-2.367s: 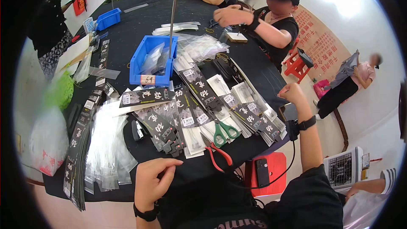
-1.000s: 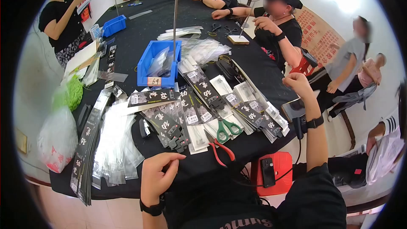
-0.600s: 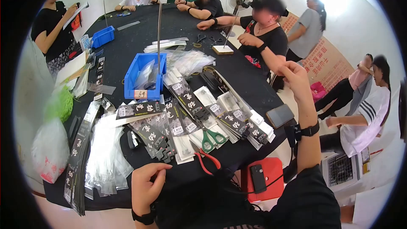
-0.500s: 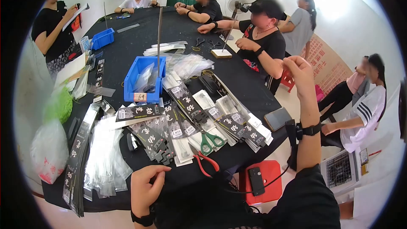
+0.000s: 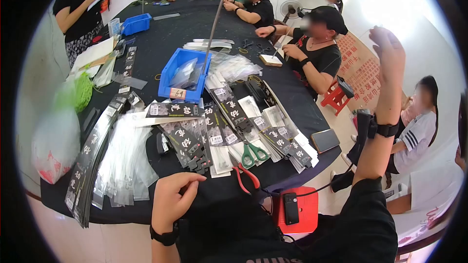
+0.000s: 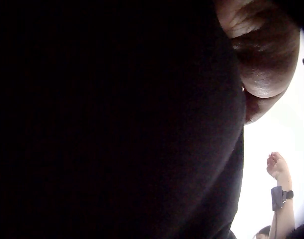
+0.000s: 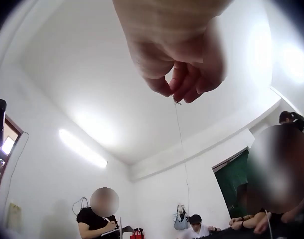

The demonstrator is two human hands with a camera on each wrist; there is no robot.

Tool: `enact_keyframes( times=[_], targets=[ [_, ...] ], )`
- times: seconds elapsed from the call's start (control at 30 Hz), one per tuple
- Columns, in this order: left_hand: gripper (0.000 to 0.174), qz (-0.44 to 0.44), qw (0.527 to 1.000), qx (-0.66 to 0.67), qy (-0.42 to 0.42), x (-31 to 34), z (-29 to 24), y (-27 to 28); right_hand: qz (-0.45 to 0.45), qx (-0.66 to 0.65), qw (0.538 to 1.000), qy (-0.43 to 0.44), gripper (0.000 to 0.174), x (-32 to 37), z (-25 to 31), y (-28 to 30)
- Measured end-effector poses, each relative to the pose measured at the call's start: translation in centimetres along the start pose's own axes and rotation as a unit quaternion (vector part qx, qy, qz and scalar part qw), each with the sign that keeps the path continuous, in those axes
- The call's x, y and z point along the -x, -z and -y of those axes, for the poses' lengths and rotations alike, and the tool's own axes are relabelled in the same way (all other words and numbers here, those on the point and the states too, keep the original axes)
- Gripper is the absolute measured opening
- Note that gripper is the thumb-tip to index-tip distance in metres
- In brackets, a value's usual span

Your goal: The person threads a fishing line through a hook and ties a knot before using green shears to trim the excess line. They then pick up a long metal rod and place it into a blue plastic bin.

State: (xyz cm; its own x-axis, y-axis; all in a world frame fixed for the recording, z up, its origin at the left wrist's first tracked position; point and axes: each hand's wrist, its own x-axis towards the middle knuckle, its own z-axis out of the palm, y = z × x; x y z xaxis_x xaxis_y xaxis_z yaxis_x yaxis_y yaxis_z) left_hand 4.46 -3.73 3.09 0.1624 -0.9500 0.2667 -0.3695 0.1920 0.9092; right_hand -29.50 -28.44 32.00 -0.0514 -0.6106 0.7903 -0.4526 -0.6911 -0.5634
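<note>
My right hand (image 5: 390,54) is raised high to the right, above the table's level. In the right wrist view its thumb and fingers pinch a small shiny bit, from which a thin pale thread (image 7: 178,127) seems to hang. My left hand (image 5: 173,196) stays low at the table's front edge, fingers bent and forefinger pointing right; whether it pinches anything I cannot tell. Dark cloth hides most of the left wrist view. Just beyond that hand lie red-handled pliers (image 5: 247,179), green-handled scissors (image 5: 254,154) and fanned black printed packets (image 5: 185,141).
A blue bin (image 5: 167,87) with a metal rod stands mid-table. Clear plastic sleeves (image 5: 127,160) and a stapler (image 5: 162,142) lie on the left. A phone (image 5: 325,140) rests near the right edge, above a red stool (image 5: 304,209). Several people sit or stand around.
My right hand has risen and moved right, away from the table. The left hand keeps almost the same place and pose. People at the right have shifted about.
</note>
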Motion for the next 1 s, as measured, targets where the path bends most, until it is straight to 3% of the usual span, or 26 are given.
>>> enact_keyframes(
  times=[0.23, 0.3, 0.5, 0.6, 0.67, 0.77, 0.83, 0.9, 1.0],
  targets=[
    [0.014, -0.007, 1.0, 0.006, -0.016, 0.1, 0.5, 0.2, 0.071, -0.104, 0.992, -0.015, 0.031, 1.5, 3.9, -2.3],
    [0.013, 0.006, 0.999, -0.004, -0.054, 0.1, 0.7, 0.3, 0.095, -0.135, 0.986, -0.022, 0.032, 3.2, 4.8, -3.4],
    [0.014, 0.002, 0.998, -0.019, -0.052, 0.1, 0.7, 0.5, 0.251, -0.243, 0.936, -0.054, 0.018, 9.8, 5.8, -6.8],
    [0.015, -0.002, 0.997, 0.0, -0.076, 0.2, 0.9, 0.4, 0.324, -0.259, 0.902, -0.119, 0.012, 15.1, 5.8, -9.7],
    [0.015, -0.007, 0.998, 0.013, -0.058, 0.4, 0.5, 0.6, 0.328, -0.262, 0.89, -0.179, 0.009, 18.5, 5.5, -11.7],
    [0.014, -0.015, 0.999, 0.037, -0.035, 1.0, -0.4, 0.0, 0.381, -0.332, 0.813, -0.29, 0.011, 22.6, 3.8, -13.7],
    [0.012, -0.081, 0.991, 0.108, 0.001, 1.4, -1.2, -1.1, 0.386, -0.35, 0.786, -0.333, 0.012, 24.9, 3.5, -14.5],
    [0.013, -0.07, 0.991, 0.109, 0.036, 1.8, -2.2, -1.4, 0.382, -0.359, 0.774, -0.355, 0.011, 26.6, 3.5, -14.8],
    [0.016, -0.063, 0.967, 0.215, 0.123, 1.8, -2.7, -2.3, 0.353, -0.411, 0.748, -0.384, 0.01, 28.6, 3.4, -14.8]
  ],
)
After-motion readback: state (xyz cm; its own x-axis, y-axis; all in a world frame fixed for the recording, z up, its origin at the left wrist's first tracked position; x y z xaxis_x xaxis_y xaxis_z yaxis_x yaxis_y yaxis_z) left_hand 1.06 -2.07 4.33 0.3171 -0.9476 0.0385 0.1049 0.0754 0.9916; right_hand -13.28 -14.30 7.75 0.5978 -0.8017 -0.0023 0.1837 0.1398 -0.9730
